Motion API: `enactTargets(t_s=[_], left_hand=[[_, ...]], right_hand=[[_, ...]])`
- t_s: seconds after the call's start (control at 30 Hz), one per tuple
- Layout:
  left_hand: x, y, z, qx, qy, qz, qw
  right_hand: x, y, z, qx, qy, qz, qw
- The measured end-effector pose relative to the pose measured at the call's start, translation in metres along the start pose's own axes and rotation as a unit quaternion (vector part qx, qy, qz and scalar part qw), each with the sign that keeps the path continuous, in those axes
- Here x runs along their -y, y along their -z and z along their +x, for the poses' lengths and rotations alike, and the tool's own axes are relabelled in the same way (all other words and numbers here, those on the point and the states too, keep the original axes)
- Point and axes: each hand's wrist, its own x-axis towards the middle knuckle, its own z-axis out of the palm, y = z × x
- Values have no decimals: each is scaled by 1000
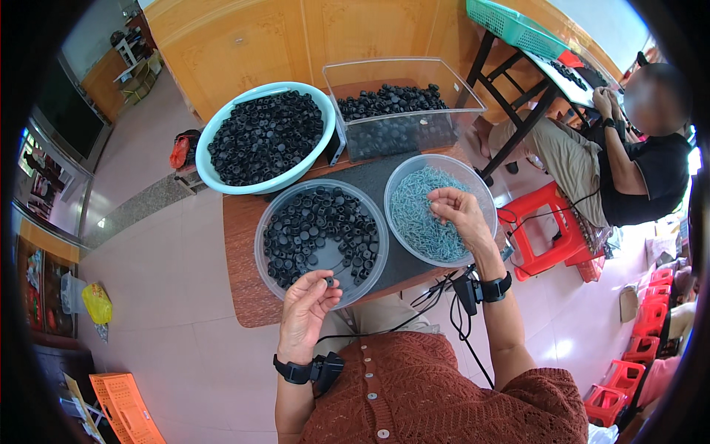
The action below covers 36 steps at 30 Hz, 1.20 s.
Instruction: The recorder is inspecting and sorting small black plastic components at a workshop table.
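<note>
My left hand (305, 314) pinches a small black plastic cap (330, 282) between thumb and fingertips, just over the near rim of a round clear tub (381, 251). Inside that tub lie many loose black caps (292, 233), with part of its bottom bare. My right hand (462, 214) is over a second round tub (392, 172), filled with small bluish metal screws (421, 211). Its thumb and fingers are drawn together, and whatever may be between them is too small to make out. Both wrists wear black strapped devices.
Behind stand a pale blue basin (203, 159) and a clear rectangular bin (403, 63), both holding black caps. Everything rests on a small brown table (248, 296). Black cables (421, 300) hang by its near edge. At right are a red stool (529, 237) and a seated person (629, 166).
</note>
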Motion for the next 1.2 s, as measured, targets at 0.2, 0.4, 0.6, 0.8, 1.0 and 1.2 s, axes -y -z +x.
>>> enactTargets(t_s=[0.2,0.4,0.6,0.8,1.0,1.2], left_hand=[[2,2,-1,-3,1,-4,1000],[3,1,-1,-3,-1,5,1000],[-1,-16,2,6,-6,36,999],[9,-63,48,70,-5,162,984],[28,-97,96,122,26,203,971],[37,-106,105,124,14,227,966]], right_hand=[[-2,-2,2,8,-2,-43,999],[-3,-1,0,11,20,-56,998],[-1,-5,-2,20,-4,29,999],[14,-18,-16,74,-55,160,983],[23,-19,-27,93,-18,157,983],[19,-15,-29,73,-22,149,986]])
